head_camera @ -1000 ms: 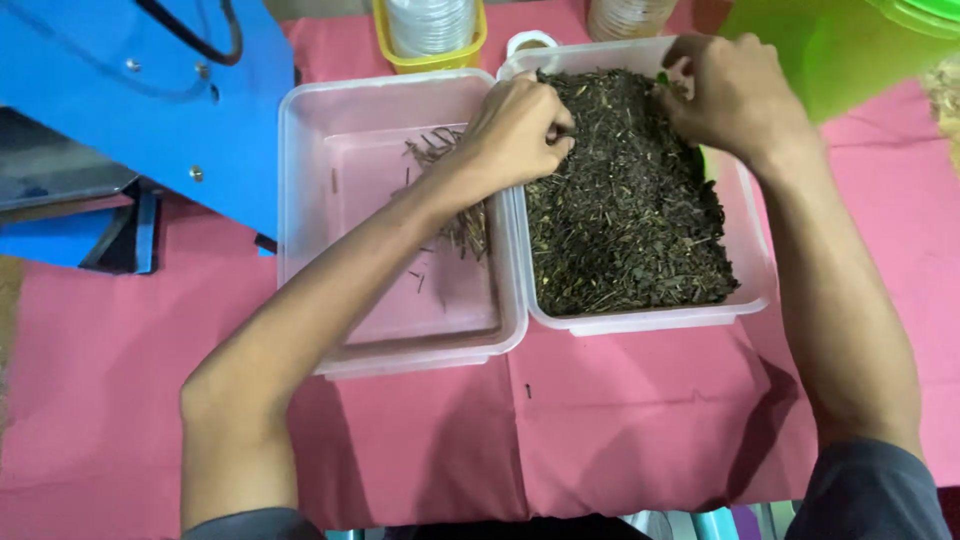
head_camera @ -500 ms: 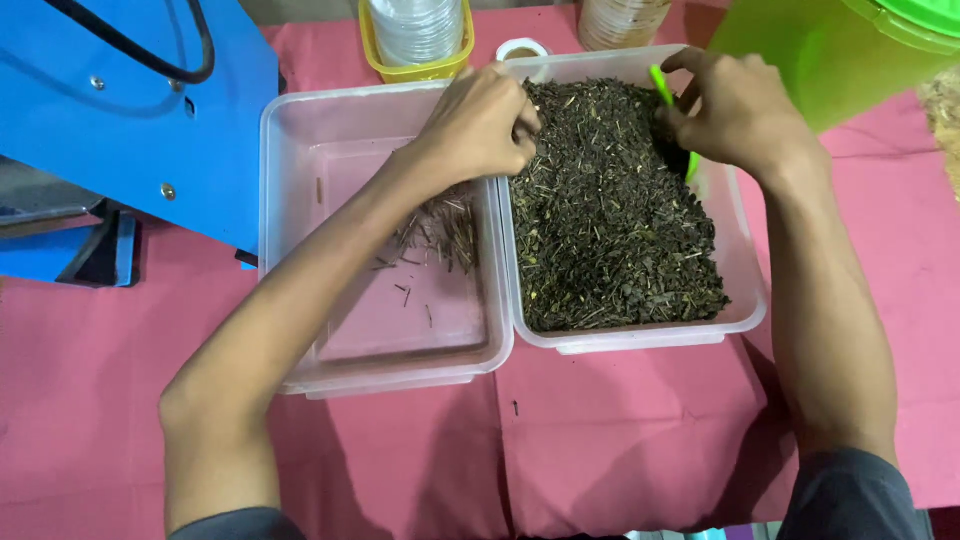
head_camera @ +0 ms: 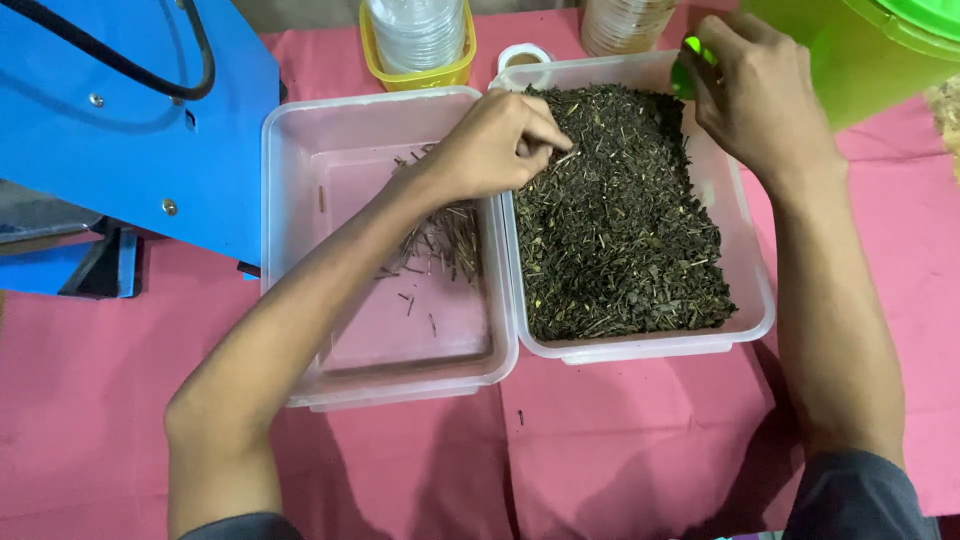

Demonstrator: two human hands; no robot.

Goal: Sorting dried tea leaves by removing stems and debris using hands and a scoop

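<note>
We pinch thin stem between left hand (head_camera: 495,143) fingertips over dried leaves (head_camera: 615,215); right hand (head_camera: 752,95) clamps green scoop (head_camera: 686,68). Stems look light, brittle; we grip gently mid-length.

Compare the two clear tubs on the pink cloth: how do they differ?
Fill: the right tub is heaped with dark dried leaf bits; the left tub holds only a small pile of pale stems, its floor mostly bare.
Hands: the left hand pinches over the right tub's leaves; the right hand holds a green scoop at its far corner.
Shared: both are clear rectangular plastic, side by side.
</note>
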